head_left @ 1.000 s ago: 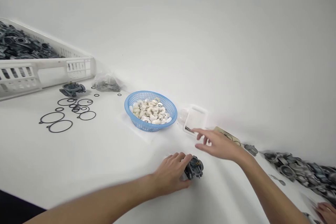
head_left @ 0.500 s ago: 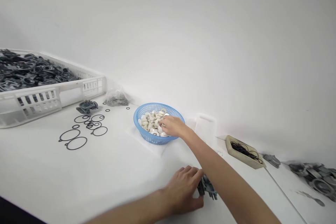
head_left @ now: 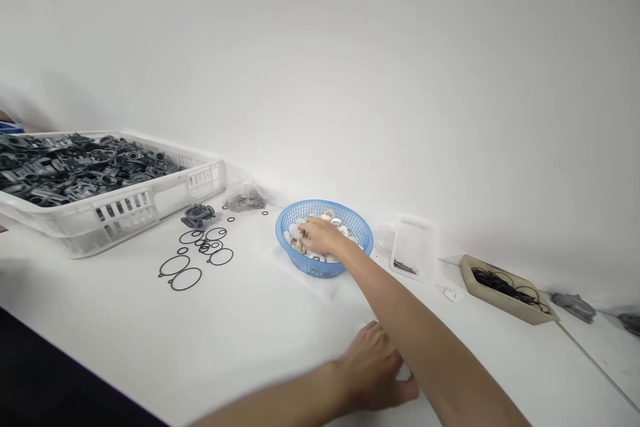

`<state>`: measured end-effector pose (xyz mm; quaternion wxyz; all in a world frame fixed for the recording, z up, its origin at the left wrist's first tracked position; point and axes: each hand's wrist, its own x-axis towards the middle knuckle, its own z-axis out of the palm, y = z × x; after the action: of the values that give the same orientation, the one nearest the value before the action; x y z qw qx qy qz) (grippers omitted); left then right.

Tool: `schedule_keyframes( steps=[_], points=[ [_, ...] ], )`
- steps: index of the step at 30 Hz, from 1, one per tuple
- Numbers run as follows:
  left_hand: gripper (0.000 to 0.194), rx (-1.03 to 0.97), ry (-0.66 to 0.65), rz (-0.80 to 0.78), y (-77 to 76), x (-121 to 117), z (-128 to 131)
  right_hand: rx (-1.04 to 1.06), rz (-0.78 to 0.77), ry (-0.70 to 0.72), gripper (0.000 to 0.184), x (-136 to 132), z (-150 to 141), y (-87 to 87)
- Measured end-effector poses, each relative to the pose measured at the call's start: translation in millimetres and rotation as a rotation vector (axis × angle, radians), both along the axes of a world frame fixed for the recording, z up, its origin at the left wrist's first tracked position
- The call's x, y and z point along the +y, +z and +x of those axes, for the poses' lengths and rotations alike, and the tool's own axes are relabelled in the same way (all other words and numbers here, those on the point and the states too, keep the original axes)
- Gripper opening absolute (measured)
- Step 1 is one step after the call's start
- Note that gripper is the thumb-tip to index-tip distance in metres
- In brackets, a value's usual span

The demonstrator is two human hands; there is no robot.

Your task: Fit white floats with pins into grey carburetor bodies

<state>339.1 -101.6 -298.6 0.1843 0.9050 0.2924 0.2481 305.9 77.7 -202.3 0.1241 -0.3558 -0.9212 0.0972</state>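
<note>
From the head camera, the right hand (head_left: 320, 238) reaches down into a round blue basket (head_left: 311, 267), its fingers bent among the white pieces (head_left: 338, 222) heaped inside. The fingertips are partly hidden by the hand and the heap, so I cannot tell whether they pinch a piece or only touch the pile. The pieces are chunky and pale, white to cream, several of them curved like rings, with small metallic glints between. The basket has a perforated wall and a smooth rim, and it stands on the white table (head_left: 270, 327).

The left hand (head_left: 371, 370) is low over the table, nearer the wearer, its fingers curved and its thumb set apart from them. The right forearm crosses in front of its fingertips, so whether it holds anything cannot be told.

Right of the basket lies a shallow white tray (head_left: 414, 243) with thin dark metal bits (head_left: 404, 267) along its near edge. Farther right, a beige box (head_left: 500, 305) holds black rings (head_left: 505, 288). On the left, a slatted white crate (head_left: 170, 200) is filled with grey metal parts (head_left: 85, 170); a single metal casting (head_left: 199, 215) sits just beside it, with loose black O-rings (head_left: 204, 248) near that.
</note>
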Motion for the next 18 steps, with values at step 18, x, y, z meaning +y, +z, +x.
schedule_keyframes(
  steps=[18],
  points=[
    [0.056,-0.104,0.151,-0.042,6.4,11,-6,0.678,-0.630,-0.405,0.033,-176,285,-18.7]
  ],
)
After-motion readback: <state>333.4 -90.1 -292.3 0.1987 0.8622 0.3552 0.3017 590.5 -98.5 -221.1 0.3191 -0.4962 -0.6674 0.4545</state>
